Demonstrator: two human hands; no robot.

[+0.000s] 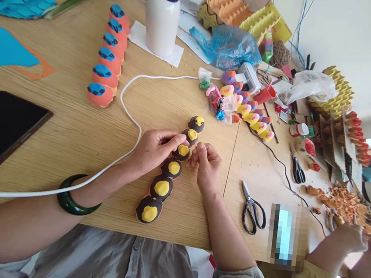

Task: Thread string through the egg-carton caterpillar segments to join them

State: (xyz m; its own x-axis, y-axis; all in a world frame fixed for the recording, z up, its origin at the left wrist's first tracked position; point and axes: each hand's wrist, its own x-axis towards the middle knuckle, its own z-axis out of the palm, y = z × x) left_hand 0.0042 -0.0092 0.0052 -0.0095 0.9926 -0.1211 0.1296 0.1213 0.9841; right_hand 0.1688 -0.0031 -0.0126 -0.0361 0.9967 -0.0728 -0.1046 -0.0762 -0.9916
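Observation:
A strip of egg-carton cups [161, 188], a caterpillar-like row coated in black with a yellow blob on each cup, lies slantwise on the table before me. Its far end cup carries small dark marks on the yellow. My left hand [158, 149] grips the strip near its second and third cups, thumb on top. Just right of the same cups, my right hand [206, 165] is closed in a pinch. Whatever sits between its fingertips is too small to make out.
Left stand an orange-and-blue cup strip [109, 60] and a dark tablet [5, 137]. A white cable [135, 78] crosses over my left forearm. Scissors [253, 210] lie to the right, near a co-worker's hands [350, 240]. Behind are a white bottle [161, 21] and purple-yellow strips [248, 108].

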